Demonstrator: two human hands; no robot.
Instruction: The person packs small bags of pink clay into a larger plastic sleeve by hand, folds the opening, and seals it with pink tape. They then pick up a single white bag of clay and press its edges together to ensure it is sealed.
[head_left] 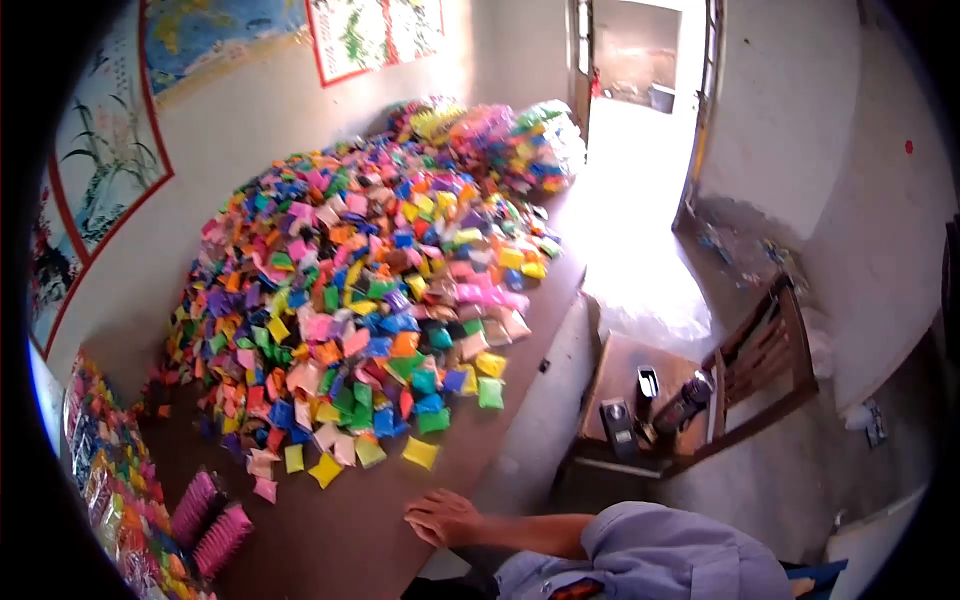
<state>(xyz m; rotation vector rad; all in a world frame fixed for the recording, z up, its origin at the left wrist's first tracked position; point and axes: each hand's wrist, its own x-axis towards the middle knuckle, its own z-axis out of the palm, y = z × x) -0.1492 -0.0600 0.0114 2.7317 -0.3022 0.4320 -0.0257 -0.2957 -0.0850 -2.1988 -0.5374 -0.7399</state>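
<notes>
My right hand (445, 518) rests at the near edge of the brown table (330, 540), its forearm reaching in from the right out of a grey-blue sleeve (680, 550). The fingers point left and look loosely laid out, with nothing visible in them. Closest to it is a yellow packet (420, 453) lying flat at the front of a large heap of small coloured packets (340, 300). A light yellow packet (369, 453) and a green packet (433, 420) lie nearby. My left hand is outside the view.
Pink bundled packs (222, 540) and clear bags of coloured packets (110, 470) sit at the left. Larger filled bags (540, 145) stand behind the heap. On the right, a wooden chair (765, 370) carries a dark bottle (685, 400) and a black device (619, 428). A doorway (640, 150) opens behind.
</notes>
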